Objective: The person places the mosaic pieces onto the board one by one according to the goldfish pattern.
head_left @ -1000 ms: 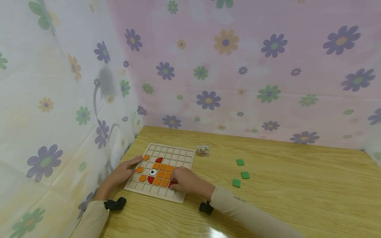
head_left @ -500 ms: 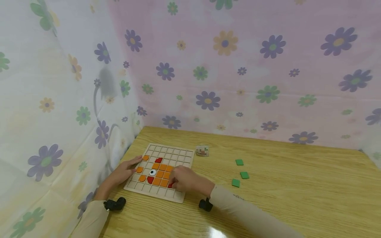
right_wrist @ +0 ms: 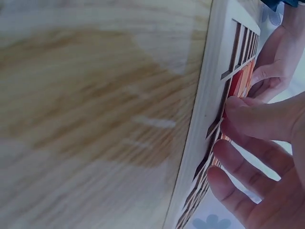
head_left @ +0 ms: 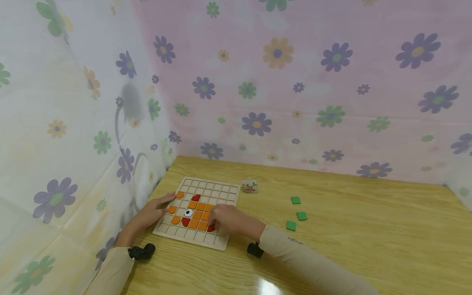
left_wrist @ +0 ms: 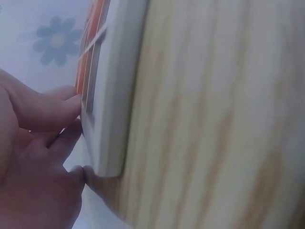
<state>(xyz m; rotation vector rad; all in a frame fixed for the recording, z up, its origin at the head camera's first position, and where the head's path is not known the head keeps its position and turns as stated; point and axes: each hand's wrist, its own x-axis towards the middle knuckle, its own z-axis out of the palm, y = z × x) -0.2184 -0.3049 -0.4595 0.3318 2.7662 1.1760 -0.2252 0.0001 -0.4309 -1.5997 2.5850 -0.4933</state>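
Observation:
A wooden grid board [head_left: 191,237] lies on the table, with a block of orange square tiles [head_left: 198,215] set into its cells. Beside them are a white eye disc [head_left: 189,212] and red rounded pieces [head_left: 186,222]. My right hand [head_left: 230,219] pinches another red rounded piece [right_wrist: 237,83] at the lower right of the orange block; the hand partly hides it. My left hand [head_left: 152,213] rests along the board's left edge with fingers extended, near several orange discs [head_left: 172,209]. In the left wrist view, its fingertips touch the board's edge.
To the right on the table lie three green square tiles [head_left: 291,225]. A small printed pattern card [head_left: 250,186] sits just behind the board's right corner. Flowered cloth [head_left: 258,102] hangs behind the table and along its left side.
The right hand shifts only slightly at the red piece, and more of that piece now shows beneath the fingers. The left hand stays at the board's edge.

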